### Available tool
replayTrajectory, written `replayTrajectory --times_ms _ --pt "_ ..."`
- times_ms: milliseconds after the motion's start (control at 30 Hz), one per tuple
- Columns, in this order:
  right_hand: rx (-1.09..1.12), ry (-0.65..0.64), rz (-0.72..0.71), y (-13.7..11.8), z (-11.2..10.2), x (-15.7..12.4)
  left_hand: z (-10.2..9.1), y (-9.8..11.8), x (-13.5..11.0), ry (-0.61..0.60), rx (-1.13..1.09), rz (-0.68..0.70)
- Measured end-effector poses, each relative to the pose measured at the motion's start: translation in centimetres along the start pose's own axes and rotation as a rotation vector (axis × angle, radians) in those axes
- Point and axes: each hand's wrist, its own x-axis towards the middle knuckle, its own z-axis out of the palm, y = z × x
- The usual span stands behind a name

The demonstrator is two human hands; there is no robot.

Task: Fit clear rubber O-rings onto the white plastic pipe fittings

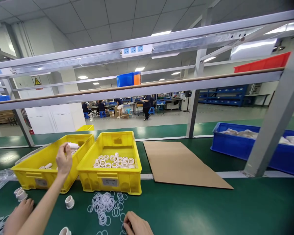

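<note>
My left hand point(63, 160) is raised over the left yellow bin point(34, 178), its fingers closed round a white tubular fitting point(73, 146). Low at the frame's bottom edge, my right hand point(137, 226) rests on the green table with its fingers curled, pinching a thin white ring point(123, 225) at the edge of a loose pile of white rings point(104, 204). A second hand point(19, 213) lies at the lower left beside my forearm, near two white fittings point(21, 195); I cannot tell whose it is.
The right yellow bin point(110, 178) holds several white collars. Single white fittings point(69, 201) stand on the table in front. A brown cardboard sheet point(181, 163) lies to the right, with a blue bin point(237, 148) beyond. Metal frame posts point(271, 130) cross the view; people work far behind.
</note>
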Motion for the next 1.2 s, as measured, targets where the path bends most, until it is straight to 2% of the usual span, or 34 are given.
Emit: replayTrajectory --times_ms 67,100,167,200,267,367,500,633,833,1067,1200 --pt "-0.003 0.014 -0.024 0.0 0.0 -0.1 -1.5 3.3 -5.2 -0.092 -0.318 -0.033" --pt "-0.010 0.022 -0.037 -0.1 0.0 -0.1 -2.1 4.7 -8.0 -0.167 -0.436 -0.116" --pt "-0.030 0.037 -0.054 -0.1 0.1 -0.2 -2.7 6.9 -13.7 -0.450 -0.662 -0.306" --pt "-0.038 0.044 -0.060 -0.1 0.2 -0.3 -2.6 7.5 -16.2 -0.585 -0.772 -0.402" --pt "-0.042 0.059 -0.070 -0.1 0.2 -0.3 -1.7 8.1 -20.3 -0.748 -0.925 -0.527" --pt "-0.030 0.114 -0.063 0.0 0.1 -0.3 0.5 7.5 -23.9 -0.862 -0.998 -0.574" --pt "0.024 0.227 -0.012 0.5 -0.6 0.1 2.8 6.5 -25.8 -0.961 -1.018 -0.588" --pt "0.157 0.295 0.025 0.9 -1.3 0.5 3.6 6.3 -27.2 -0.961 -1.062 -0.533" --pt "0.364 0.270 -0.018 0.4 -1.6 0.7 3.9 6.2 -28.5 -1.003 -1.160 -0.481" --pt "0.516 0.220 -0.058 -0.2 -1.6 0.4 3.8 5.6 -28.2 -1.119 -1.192 -0.445" --pt "0.557 0.203 -0.066 -0.4 -1.9 0.3 3.8 5.7 -28.3 -1.116 -1.177 -0.458"
